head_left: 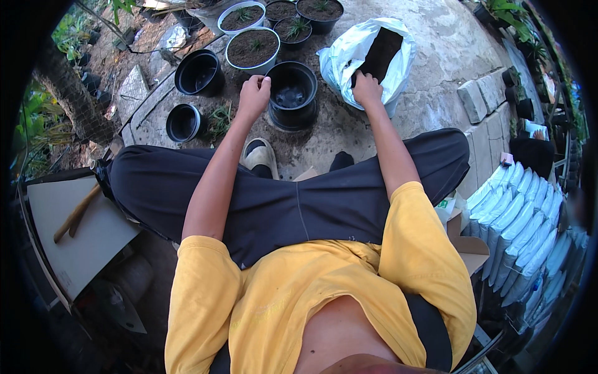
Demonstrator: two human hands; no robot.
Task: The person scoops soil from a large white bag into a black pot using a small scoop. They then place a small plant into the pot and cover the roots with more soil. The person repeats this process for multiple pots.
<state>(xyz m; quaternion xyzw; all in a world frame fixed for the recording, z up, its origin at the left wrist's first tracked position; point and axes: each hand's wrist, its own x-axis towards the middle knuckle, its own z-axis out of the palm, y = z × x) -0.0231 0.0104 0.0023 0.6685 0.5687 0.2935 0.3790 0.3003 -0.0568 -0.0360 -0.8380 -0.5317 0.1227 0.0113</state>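
My left hand [254, 96] is closed at the left rim of an empty-looking black plastic pot [294, 115], with the thumb against its edge. That pot seems to sit in or on another black one. To the right stands a white plastic bag [339, 65], its mouth rolled open around dark soil [382, 53]. My right hand [368, 90] reaches over the bag's near edge, its fingers curled around something dark that I cannot make out. Left of my left hand are a black pot [198, 73] and a smaller black pot [183, 123].
Beyond the pots stand soil-filled ones with small green plants, among them a white pot [252, 50]. Concrete blocks [472, 103] line the right side. Stacked white plastic packets [514, 218] lie at lower right. A wooden-handled tool [78, 215] rests on a board [103, 234] at left.
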